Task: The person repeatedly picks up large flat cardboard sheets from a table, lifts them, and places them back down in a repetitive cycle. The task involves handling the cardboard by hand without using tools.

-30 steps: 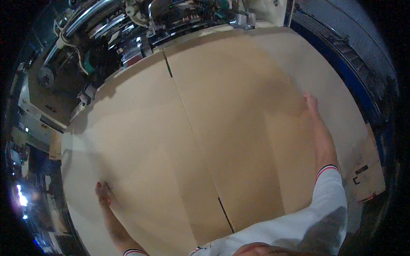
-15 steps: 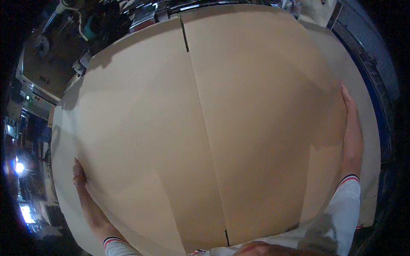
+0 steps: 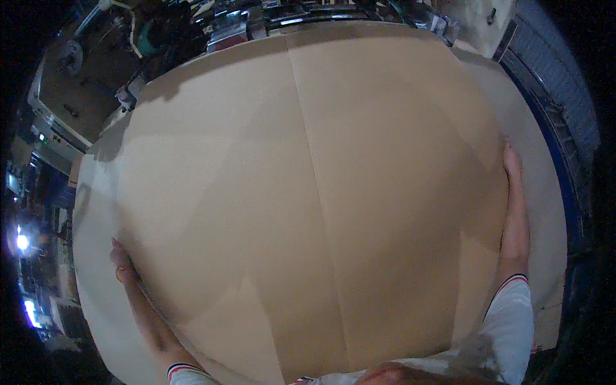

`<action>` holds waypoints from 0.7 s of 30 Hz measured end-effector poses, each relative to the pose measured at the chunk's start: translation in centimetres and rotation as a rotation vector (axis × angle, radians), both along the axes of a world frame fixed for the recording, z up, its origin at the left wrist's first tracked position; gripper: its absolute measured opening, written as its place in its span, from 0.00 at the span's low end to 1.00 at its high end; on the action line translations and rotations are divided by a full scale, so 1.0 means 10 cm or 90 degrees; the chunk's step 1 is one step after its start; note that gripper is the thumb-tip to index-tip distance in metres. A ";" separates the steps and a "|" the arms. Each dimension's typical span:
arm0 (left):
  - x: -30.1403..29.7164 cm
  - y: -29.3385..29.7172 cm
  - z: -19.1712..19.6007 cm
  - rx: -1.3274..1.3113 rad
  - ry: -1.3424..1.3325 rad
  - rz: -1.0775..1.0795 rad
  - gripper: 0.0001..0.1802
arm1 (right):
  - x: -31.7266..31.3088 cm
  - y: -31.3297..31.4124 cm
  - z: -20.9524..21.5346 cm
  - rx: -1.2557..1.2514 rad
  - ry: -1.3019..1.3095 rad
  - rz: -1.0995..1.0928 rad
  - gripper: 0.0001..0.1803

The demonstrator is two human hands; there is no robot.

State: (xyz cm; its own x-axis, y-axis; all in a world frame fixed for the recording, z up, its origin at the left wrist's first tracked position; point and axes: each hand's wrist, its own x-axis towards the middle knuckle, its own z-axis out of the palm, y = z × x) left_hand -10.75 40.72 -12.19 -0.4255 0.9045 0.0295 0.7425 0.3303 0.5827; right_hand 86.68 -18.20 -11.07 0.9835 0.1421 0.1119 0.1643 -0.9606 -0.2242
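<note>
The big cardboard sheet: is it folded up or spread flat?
Spread flat: the cardboard sheet shows one broad face, with a slit running down the middle.

One head-worn fisheye camera looks steeply down, close over a wide cardboard sheet (image 3: 321, 205); machinery (image 3: 212, 29) curves along the far rim.

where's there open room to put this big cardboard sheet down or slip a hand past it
Bare cardboard stack shows right of the held sheet, beyond the right hand, up to the blue rail. A narrower strip lies outside the left hand. The far edge is crowded with machinery.
</note>
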 end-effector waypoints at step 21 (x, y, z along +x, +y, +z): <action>-0.85 -0.02 2.08 0.317 0.347 -0.159 0.27 | 0.30 -1.07 2.38 0.410 -0.078 -0.010 0.50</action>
State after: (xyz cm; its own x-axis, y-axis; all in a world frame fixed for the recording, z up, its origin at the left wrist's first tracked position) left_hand -19.22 40.48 8.61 -0.0192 0.7973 0.6033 0.9848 -0.0891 0.1492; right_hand 89.67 -28.91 12.73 0.9595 -0.0058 0.2815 0.2119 -0.6434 -0.7356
